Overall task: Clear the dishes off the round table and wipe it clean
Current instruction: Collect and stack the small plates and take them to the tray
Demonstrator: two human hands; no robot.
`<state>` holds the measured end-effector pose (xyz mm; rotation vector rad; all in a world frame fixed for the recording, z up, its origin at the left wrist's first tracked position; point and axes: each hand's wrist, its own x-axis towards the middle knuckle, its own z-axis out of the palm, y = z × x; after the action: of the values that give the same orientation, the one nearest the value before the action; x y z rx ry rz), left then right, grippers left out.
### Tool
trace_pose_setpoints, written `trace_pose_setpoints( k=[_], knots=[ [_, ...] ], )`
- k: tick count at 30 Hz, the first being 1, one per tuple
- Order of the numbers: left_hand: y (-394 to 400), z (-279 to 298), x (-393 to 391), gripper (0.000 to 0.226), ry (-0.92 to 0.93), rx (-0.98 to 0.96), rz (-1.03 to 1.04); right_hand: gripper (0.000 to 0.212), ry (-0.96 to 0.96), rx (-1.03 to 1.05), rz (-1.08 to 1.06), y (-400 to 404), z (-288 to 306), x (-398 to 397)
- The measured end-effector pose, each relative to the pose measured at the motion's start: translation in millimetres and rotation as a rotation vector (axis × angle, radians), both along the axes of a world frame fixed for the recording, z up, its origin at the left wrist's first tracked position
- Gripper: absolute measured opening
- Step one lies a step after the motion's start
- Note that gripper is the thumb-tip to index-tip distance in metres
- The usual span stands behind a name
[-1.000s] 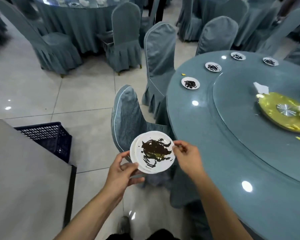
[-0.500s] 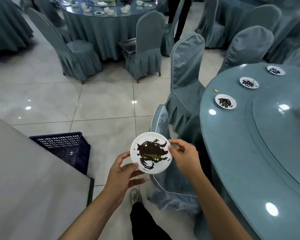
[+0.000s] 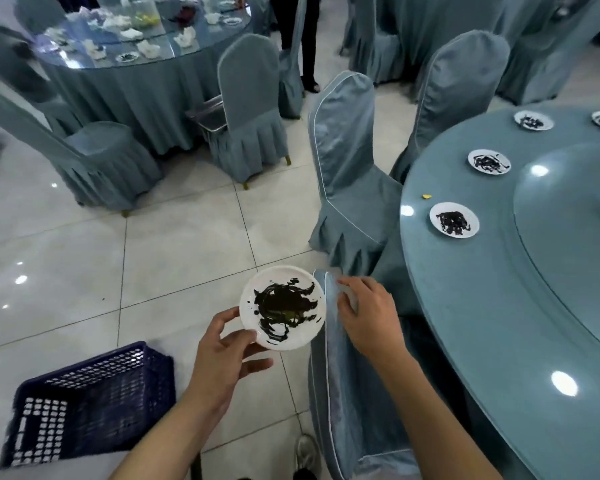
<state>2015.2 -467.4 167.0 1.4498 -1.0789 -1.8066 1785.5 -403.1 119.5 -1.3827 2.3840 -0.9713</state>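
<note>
My left hand (image 3: 222,358) grips a small white plate (image 3: 284,308) by its lower-left rim, thumb on top; the plate is smeared with dark sauce and hangs over the floor. My right hand (image 3: 369,313) is off the plate, with loosely curled fingers over the top of a chair back (image 3: 336,393). The round teal table (image 3: 465,323) is on the right. Several more sauce-smeared small plates lie along its edge: the nearest plate (image 3: 454,220), a second plate (image 3: 489,162) and a far plate (image 3: 533,120). A yellow scrap (image 3: 426,196) lies near the rim.
A dark blue plastic basket (image 3: 90,403) stands on the tiled floor at lower left. Covered chairs (image 3: 347,174) ring the table. A raised glass turntable (image 3: 575,237) fills the table's middle. Another laid table (image 3: 136,46) and a standing person's legs (image 3: 302,39) are at the back.
My right hand has let go of the plate's right rim and moved over the chair back. The view has swung left, away from the table, and the basket has come closer.
</note>
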Motion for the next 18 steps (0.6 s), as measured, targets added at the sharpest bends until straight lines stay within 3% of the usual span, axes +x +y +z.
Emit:
trace_pose_setpoints(
  k=[7,18],
  knots=[
    [-83,-6,-48,0.037,0.003,0.021,-0.126,0.034,0.11,0.114,-0.156,-41,-6,-36],
    [-253,-16,-126,0.038,0.0,0.007,-0.469,0.043,0.094,0.259,-0.478,-140,-12,-74]
  ],
)
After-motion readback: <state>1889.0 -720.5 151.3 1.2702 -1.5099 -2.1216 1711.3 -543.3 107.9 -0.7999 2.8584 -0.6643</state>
